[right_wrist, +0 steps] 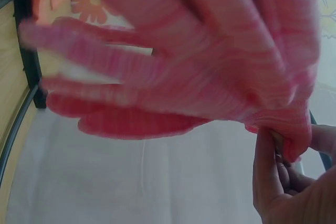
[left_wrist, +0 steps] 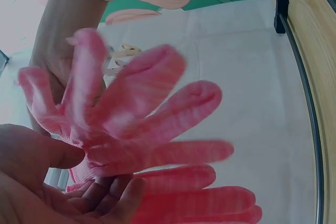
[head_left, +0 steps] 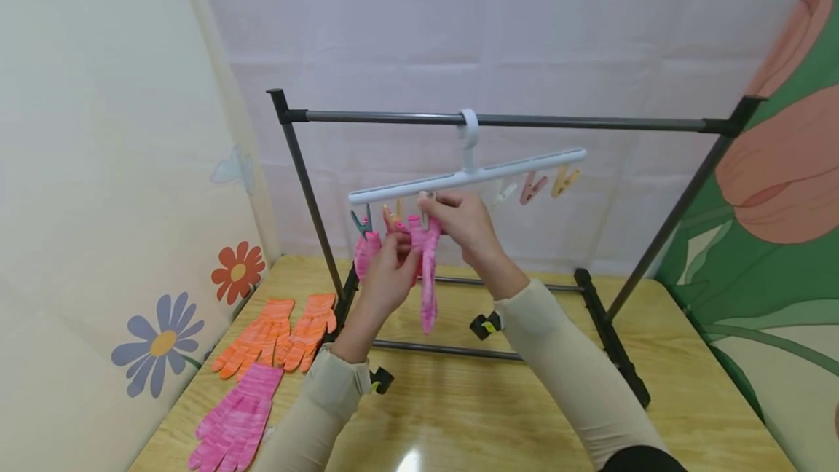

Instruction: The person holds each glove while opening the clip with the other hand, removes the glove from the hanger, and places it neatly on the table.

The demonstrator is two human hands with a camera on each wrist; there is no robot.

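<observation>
A pink striped glove (head_left: 428, 290) hangs under the white hanger (head_left: 419, 186), fingers downward. My left hand (head_left: 388, 279) holds its cuff between thumb and fingers, as the left wrist view also shows. At the top of the cuff, my right hand (head_left: 467, 228) pinches a pale clothespin (head_left: 425, 218), its fingertips right at the glove. The right wrist view shows the glove (right_wrist: 210, 56) spread out, covering part of the fingers' surroundings. Left of my hands, a teal clothespin (head_left: 362, 222) grips another pink glove (head_left: 367, 250), partly hidden behind my left hand.
The hanger hooks over the rack's dark top bar (head_left: 590, 123) and tilts down to the left. White, pink and yellow clothespins (head_left: 565, 181) dangle at its right end. Orange gloves (head_left: 262, 333) and a pink glove (head_left: 239, 417) lie on the wooden table (head_left: 459, 406) at left.
</observation>
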